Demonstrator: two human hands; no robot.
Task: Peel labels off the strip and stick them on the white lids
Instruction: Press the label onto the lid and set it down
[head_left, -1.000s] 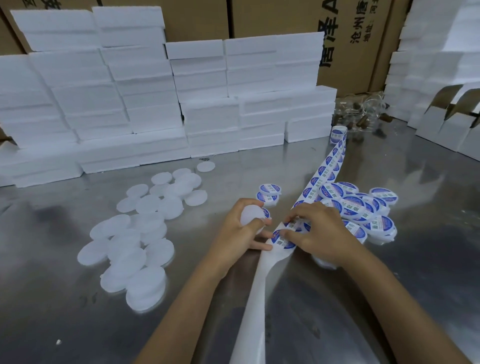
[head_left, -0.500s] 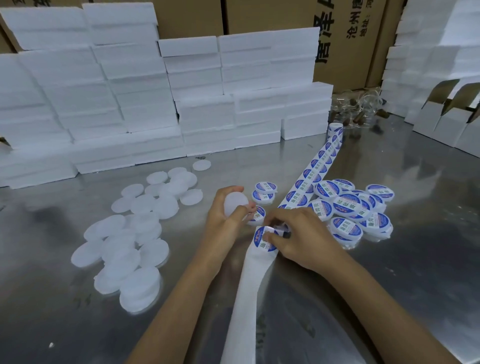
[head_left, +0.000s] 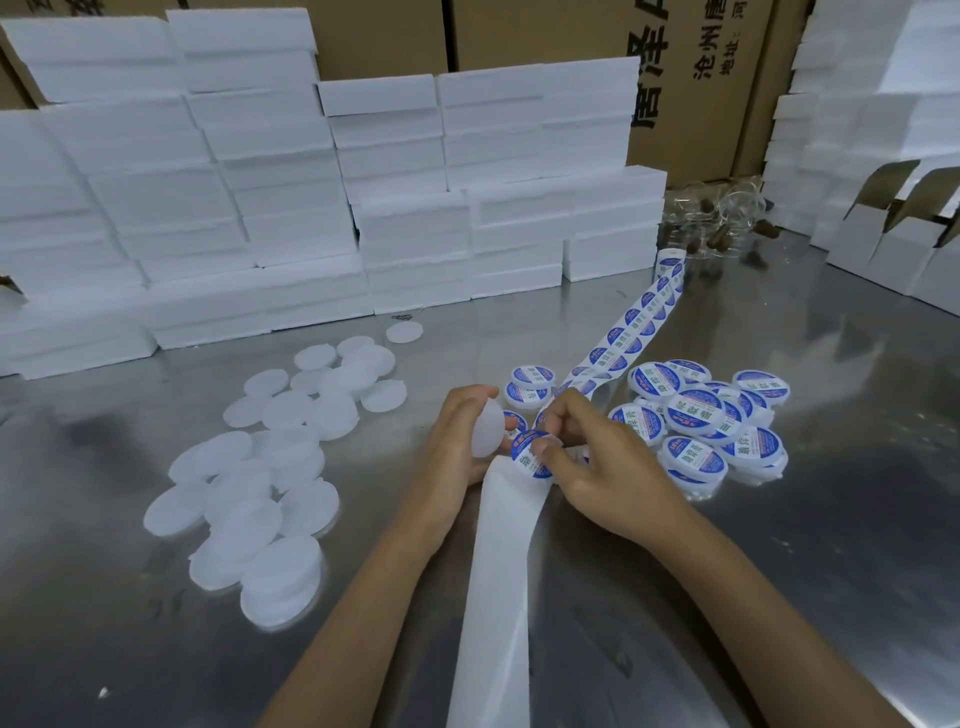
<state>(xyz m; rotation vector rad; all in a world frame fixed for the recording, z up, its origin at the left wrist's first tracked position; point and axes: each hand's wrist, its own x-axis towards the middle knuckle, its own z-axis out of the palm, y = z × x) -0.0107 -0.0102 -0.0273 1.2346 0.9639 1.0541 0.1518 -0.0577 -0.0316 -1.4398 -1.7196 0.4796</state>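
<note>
My left hand (head_left: 457, 441) grips a bare white lid (head_left: 487, 432), tilted up just left of the strip. My right hand (head_left: 597, 457) pinches a round blue-and-white label (head_left: 527, 456) at the strip's edge, right beside that lid. The label strip (head_left: 631, 325) runs from a small roll (head_left: 669, 262) at the back right down to my hands. Its empty white backing (head_left: 501, 571) trails toward me. Several bare white lids (head_left: 270, 467) lie scattered to the left. Several labelled lids (head_left: 696, 415) are heaped to the right.
Everything lies on a shiny metal table (head_left: 805, 545). White foam boxes (head_left: 260, 197) are stacked along the back, with brown cartons (head_left: 691, 78) behind. Clear jars (head_left: 717, 218) and open white cartons (head_left: 893, 244) stand at the back right.
My left hand has lifted the bare lid a little. My right hand has pulled the label up off the strip and brought it closer to the lid.
</note>
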